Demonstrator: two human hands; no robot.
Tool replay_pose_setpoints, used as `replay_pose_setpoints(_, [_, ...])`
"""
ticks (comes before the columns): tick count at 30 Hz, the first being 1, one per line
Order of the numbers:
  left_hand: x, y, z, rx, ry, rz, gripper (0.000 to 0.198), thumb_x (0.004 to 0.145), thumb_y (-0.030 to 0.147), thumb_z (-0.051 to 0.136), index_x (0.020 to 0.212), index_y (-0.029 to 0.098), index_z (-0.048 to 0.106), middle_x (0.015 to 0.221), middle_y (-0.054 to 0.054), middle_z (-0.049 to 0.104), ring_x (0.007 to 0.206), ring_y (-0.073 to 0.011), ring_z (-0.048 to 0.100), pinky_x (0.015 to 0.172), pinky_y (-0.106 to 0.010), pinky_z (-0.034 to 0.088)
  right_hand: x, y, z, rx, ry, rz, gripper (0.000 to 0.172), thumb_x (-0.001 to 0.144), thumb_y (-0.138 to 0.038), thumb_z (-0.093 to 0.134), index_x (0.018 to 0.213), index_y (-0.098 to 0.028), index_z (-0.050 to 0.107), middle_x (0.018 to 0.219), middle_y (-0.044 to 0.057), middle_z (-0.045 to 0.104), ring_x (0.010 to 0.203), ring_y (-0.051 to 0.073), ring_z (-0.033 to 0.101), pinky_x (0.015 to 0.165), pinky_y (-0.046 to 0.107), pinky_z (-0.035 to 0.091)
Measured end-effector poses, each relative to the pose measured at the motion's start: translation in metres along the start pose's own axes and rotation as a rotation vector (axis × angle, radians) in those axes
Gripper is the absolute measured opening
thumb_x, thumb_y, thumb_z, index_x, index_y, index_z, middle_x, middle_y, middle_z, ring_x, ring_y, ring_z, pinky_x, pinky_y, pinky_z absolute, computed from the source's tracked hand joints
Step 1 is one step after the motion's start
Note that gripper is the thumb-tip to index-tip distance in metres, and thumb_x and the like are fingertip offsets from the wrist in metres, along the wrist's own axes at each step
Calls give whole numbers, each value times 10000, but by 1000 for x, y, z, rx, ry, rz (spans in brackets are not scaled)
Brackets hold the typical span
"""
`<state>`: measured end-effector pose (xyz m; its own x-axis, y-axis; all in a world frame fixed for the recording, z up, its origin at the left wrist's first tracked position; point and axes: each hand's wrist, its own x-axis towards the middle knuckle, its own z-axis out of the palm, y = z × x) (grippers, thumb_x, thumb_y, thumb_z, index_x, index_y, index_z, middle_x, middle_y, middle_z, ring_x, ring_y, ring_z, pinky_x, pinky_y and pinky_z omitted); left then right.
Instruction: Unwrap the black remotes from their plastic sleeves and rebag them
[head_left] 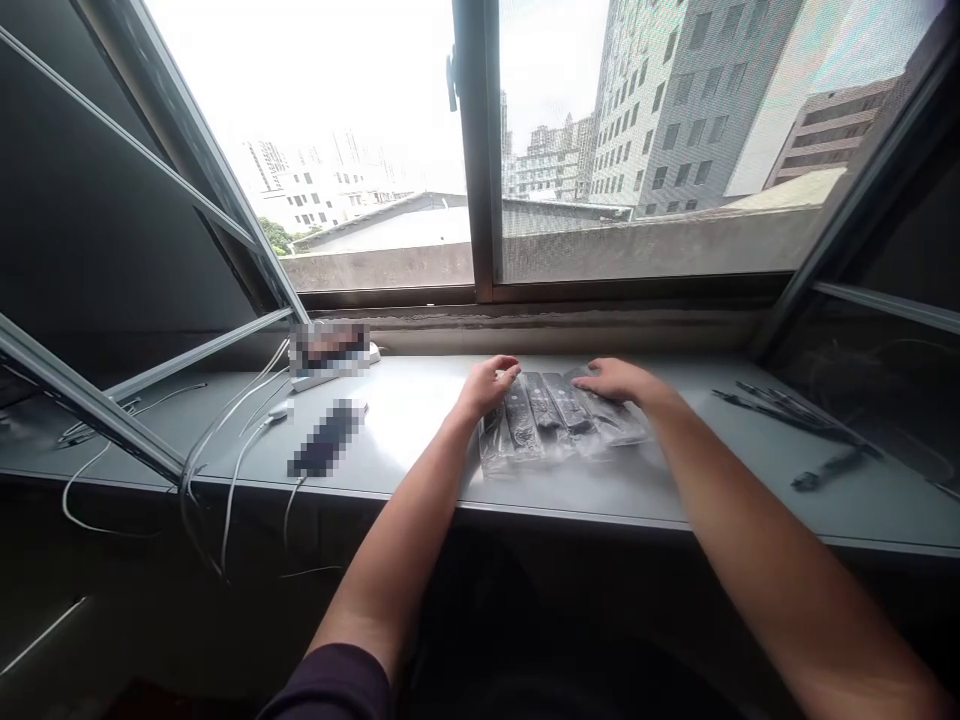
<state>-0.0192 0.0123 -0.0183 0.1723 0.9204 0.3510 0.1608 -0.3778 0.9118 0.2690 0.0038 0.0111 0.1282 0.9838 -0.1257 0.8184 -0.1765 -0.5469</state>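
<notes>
Several clear plastic bags (541, 405) lie side by side in a row on the table, each with a dark elongated item inside. What these items are I cannot make out. At the row's left end is my left hand (486, 386), cupped against the bags with its fingers slightly bent and apart. My right hand (619, 380) rests at the right end, fingers stretched over the top of the bags and thumb apart. Both hands touch the plastic, and neither lifts anything.
Black cables (787, 405) with connectors lie at the right of the table (420, 465). On the left are a blurred-out phone-like object (328, 438), a white power strip (330, 376) and white cables (238, 465) hanging over the edge. Metal frames (199, 355) and a window (486, 150) surround the table.
</notes>
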Motion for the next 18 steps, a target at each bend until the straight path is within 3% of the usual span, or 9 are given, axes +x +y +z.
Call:
replay_pose_setpoints(4, [-5,1,-1,128,-88,16,212,805,334,927,993,259,866,1123,-106,827,1150,-339,736,1125,-440,527,-1,2,2,38,-99,5,942,848,-600,896,1606,-119,610,1110,209,841,727,296,781,599,367,601])
replay_pose_setpoints(10, [-7,-2,1,95,-154,-11,394,687,350,1005,1043,254,866,1167,-127,822,1246,-382,717,1157,-439,505,-2,0,1,-87,-91,-54,876,789,-629,933,1484,-141,718,1212,227,828,774,310,797,622,360,607])
replay_pose_setpoints(13, [-5,-9,2,149,-181,61,433,667,347,1007,1061,255,852,1177,-138,814,1295,-387,694,1202,-454,472,-2,-1,2,-98,-105,-59,903,851,-634,888,1569,-141,652,1343,249,783,934,361,817,768,407,655])
replay_pose_setpoints(15, [-4,-13,3,231,-192,117,388,733,380,964,1082,259,847,1192,-145,806,1321,-379,682,1235,-468,442,-2,-2,3,-137,-37,-106,878,920,-635,823,1617,-146,610,1499,268,695,1166,410,782,992,464,635])
replay_pose_setpoints(16, [-4,-14,4,274,-187,134,361,772,404,936,1091,261,845,1212,-151,800,1350,-378,667,1252,-479,422,-3,-2,4,-173,5,-153,862,944,-642,792,1636,-165,597,1598,263,621,1323,436,714,1121,493,576])
replay_pose_setpoints(18, [-5,-13,5,361,-171,139,347,846,477,871,1114,259,843,1298,-168,780,1441,-386,610,1296,-512,362,-6,-4,7,-252,20,-255,883,966,-689,738,1692,-226,542,1782,210,416,1604,469,453,1310,546,387])
